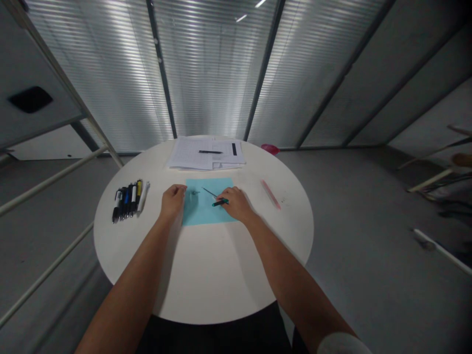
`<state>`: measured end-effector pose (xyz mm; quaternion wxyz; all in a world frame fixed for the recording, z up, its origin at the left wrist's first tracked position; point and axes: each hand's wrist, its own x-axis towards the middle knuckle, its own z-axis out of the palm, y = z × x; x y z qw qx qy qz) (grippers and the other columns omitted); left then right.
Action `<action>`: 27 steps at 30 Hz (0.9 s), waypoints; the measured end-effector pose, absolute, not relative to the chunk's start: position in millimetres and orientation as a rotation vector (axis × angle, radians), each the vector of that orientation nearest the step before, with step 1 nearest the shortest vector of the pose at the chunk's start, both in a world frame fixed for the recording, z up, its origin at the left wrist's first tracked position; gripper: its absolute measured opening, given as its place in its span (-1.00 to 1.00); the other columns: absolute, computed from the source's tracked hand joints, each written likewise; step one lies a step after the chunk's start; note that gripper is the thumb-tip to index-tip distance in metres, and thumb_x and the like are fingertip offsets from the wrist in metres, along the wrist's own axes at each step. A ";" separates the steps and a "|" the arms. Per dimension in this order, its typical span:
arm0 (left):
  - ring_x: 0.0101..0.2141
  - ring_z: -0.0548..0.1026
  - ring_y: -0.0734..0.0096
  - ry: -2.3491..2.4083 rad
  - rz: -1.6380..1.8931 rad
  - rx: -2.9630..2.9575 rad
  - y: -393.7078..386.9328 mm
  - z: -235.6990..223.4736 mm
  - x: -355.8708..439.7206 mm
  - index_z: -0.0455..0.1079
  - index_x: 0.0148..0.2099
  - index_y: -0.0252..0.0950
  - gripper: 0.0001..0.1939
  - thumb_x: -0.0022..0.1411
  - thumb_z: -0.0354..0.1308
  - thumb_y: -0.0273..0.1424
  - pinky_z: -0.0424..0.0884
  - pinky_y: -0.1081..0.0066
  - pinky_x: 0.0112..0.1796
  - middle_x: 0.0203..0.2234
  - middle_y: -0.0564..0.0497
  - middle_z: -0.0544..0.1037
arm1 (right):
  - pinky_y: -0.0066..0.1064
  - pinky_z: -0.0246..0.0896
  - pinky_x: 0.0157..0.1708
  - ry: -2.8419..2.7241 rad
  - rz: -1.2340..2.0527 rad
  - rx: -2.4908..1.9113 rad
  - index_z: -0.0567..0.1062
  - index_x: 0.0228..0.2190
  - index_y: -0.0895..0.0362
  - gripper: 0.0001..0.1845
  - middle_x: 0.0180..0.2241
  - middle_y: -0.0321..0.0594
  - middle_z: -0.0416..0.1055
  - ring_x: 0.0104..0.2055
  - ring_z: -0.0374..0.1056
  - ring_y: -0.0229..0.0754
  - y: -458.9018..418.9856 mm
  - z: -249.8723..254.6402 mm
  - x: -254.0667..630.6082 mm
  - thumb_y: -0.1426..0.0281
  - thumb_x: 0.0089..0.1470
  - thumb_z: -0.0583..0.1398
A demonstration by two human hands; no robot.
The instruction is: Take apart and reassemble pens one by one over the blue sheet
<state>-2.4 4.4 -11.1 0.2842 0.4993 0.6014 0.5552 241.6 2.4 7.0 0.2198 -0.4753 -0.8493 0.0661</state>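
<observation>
Green pen [220,202] pinched in right-hand fingers [225,194], on light-blue paper sheet [206,212]. Thin dark stroke or rod [208,192] just ahead of fingers; cannot tell which. Left-hand fingers [177,189] curled on sheet's left edge, small dark mark [194,192] just beside. Pen row [127,200] left of fingers on desk [206,275]; papers [191,153] ahead, writing unreadable.

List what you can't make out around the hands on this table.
Head view:
- green pen: right hand covers one end
- dark mark on the blue sheet: too small to identify, beside the left hand
- printed sheets: text too small to read
- pink object: table edge hides its lower part
</observation>
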 end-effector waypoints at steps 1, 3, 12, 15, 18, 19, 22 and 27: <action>-0.39 0.45 0.33 1.608 1.481 1.333 3.8 -10.2 -2.2 0.48 -0.29 -0.30 -0.73 0.07 0.07 -0.26 0.36 0.33 -0.28 -0.39 -0.05 0.55 | -0.31 0.05 -0.13 -2.350 0.189 -1.314 0.56 -0.28 0.00 -0.81 -0.22 -0.24 0.44 -0.13 0.23 -0.15 2.4 7.0 241.5 0.48 0.03 0.25; -0.40 0.45 0.34 1.604 1.475 1.324 2.4 -8.1 -1.5 0.48 -0.28 -0.31 -0.73 0.07 0.08 -0.25 0.36 0.34 -0.29 -0.39 -0.05 0.55 | -0.31 0.06 -0.12 -2.348 0.197 -1.308 0.56 -0.27 0.01 -0.79 -0.21 -0.24 0.45 -0.13 0.23 -0.15 2.4 6.7 241.4 0.49 0.02 0.24; -0.44 0.44 0.37 1.618 1.473 1.309 1.5 -5.5 0.0 0.49 -0.29 -0.31 -0.74 0.07 0.07 -0.27 0.35 0.35 -0.33 -0.43 -0.04 0.55 | -0.31 0.08 -0.13 -2.359 0.214 -1.309 0.58 -0.30 0.01 -0.74 -0.23 -0.25 0.48 -0.14 0.25 -0.15 5.3 5.3 242.3 0.57 0.00 0.21; -0.42 0.45 0.36 1.625 1.462 1.344 2.6 -7.4 -1.1 0.49 -0.29 -0.31 -0.74 0.06 0.07 -0.28 0.35 0.34 -0.31 -0.41 -0.04 0.56 | -0.32 0.09 -0.13 -2.354 0.218 -1.324 0.58 -0.30 0.01 -0.72 -0.23 -0.26 0.49 -0.15 0.26 -0.15 6.1 4.3 242.2 0.58 -0.01 0.20; -0.39 0.46 0.34 1.624 1.468 1.368 3.5 -9.8 -2.4 0.49 -0.28 -0.31 -0.73 0.07 0.07 -0.27 0.36 0.34 -0.28 -0.36 -0.06 0.57 | -0.32 0.08 -0.15 -2.340 0.215 -1.327 0.58 -0.27 -0.01 -0.70 -0.24 -0.26 0.49 -0.16 0.26 -0.15 6.1 4.0 242.2 0.58 -0.01 0.20; -0.38 0.47 0.34 1.622 1.464 1.369 3.7 -10.6 -2.8 0.49 -0.27 -0.31 -0.73 0.08 0.07 -0.27 0.36 0.34 -0.28 -0.36 -0.06 0.57 | -0.32 0.08 -0.15 -2.334 0.210 -1.330 0.58 -0.25 -0.02 -0.68 -0.24 -0.26 0.49 -0.17 0.26 -0.15 5.9 4.1 242.3 0.58 -0.02 0.20; -0.36 0.47 0.32 1.618 1.458 1.362 4.4 -12.7 -3.7 0.49 -0.26 -0.31 -0.73 0.08 0.07 -0.27 0.36 0.33 -0.26 -0.35 -0.07 0.57 | -0.30 0.07 -0.16 -2.310 0.180 -1.380 0.56 -0.19 -0.05 -0.63 -0.24 -0.25 0.48 -0.17 0.25 -0.13 5.0 5.5 242.9 0.57 -0.02 0.21; -0.35 0.48 0.30 1.622 1.460 1.350 5.3 -13.9 -4.1 0.49 -0.28 -0.28 -0.74 0.08 0.07 -0.27 0.36 0.31 -0.25 -0.33 -0.08 0.57 | -0.26 0.05 -0.16 -2.277 0.118 -1.488 0.56 -0.22 -0.06 -0.72 -0.23 -0.21 0.46 -0.13 0.23 -0.08 3.0 8.4 243.6 0.45 -0.02 0.27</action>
